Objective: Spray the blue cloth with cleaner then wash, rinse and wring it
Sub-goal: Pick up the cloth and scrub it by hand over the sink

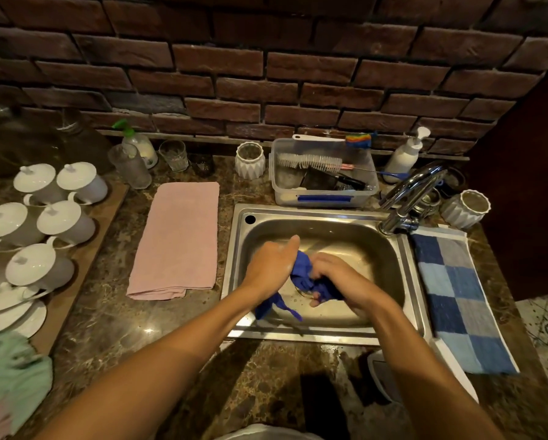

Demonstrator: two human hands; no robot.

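Both of my hands hold the blue cloth (301,270) bunched up over the steel sink (321,214). My left hand (274,266) grips its left part, thumb raised, and a tail of the cloth hangs down below the wrist. My right hand (339,281) grips the right part with fingers curled round it. The spray bottle (138,145) with a green trigger stands at the back left by the brick wall. The faucet (409,195) rises at the sink's right rear corner; no water stream is visible.
A pink towel (177,239) lies left of the sink, a blue checked cloth (456,296) on its right. White lidded cups (38,230) crowd the left counter. Behind the sink stand a plastic tub of brushes (323,198), a pump bottle (405,154), glasses and white ribbed jars.
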